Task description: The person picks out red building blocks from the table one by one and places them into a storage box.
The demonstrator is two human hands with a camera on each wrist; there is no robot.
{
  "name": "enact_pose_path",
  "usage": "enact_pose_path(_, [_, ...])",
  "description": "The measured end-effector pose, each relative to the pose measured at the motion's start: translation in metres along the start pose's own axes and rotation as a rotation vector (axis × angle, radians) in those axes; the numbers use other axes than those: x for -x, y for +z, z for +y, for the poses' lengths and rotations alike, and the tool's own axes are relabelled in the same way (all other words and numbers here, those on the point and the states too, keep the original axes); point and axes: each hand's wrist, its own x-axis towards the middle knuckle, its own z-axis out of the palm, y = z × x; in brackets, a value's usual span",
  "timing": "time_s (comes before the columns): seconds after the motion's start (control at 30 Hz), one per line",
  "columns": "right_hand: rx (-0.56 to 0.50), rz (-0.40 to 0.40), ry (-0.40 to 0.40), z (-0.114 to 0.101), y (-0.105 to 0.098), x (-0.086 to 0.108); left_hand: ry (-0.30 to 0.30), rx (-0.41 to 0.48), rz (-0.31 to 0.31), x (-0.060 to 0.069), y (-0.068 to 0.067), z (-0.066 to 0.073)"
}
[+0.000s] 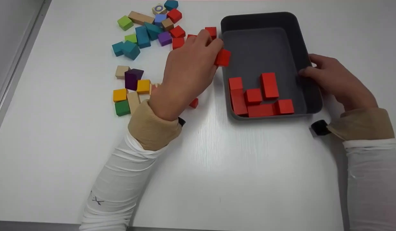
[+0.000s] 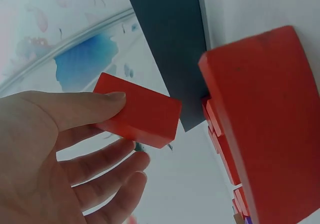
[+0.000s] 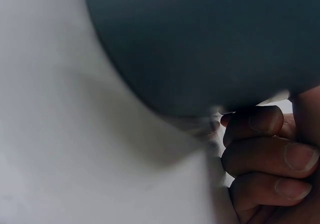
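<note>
smooth red block (image 2: 142, 111), round-cornered grey tray (image 1: 257, 45)

One red block (image 1: 223, 57) is held near the grey tray (image 1: 259, 21). Other red blocks (image 1: 269, 86) lie in the tray's near half.

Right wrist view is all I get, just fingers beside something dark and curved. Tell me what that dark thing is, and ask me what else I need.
Observer: It's a tray, and it has red blocks in it. What else do you need?
Operator: What is the left hand doing?
Observer: It pinches a red block with the thumb on one face.
Operator: Are any red ones outside the tray?
Observer: Yes, more red blocks lie on the table, to the tray's left in the head view.
</note>
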Motion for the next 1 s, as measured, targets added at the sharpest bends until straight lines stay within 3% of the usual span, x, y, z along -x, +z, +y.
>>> enact_pose_path(0.13, [0.003, 0.000, 0.004, 0.000, 0.000, 0.001, 0.017, -0.005, 0.033, 0.001, 0.003, 0.004])
enact_pose_path(0.4, [0.007, -0.009, 0.020, -0.001, 0.000, 0.001, 0.064, 0.024, 0.021, 0.000, 0.008, 0.012])
enact_pose_path(0.7, [0.006, -0.010, 0.012, -0.001, -0.001, 0.000, 0.119, 0.080, 0.136, 0.004, 0.010, 0.017])
enact_pose_path(1.0, [-0.001, 0.002, -0.002, 0.002, -0.002, -0.001, 0.125, 0.096, 0.090, -0.005, 0.008, 0.037])
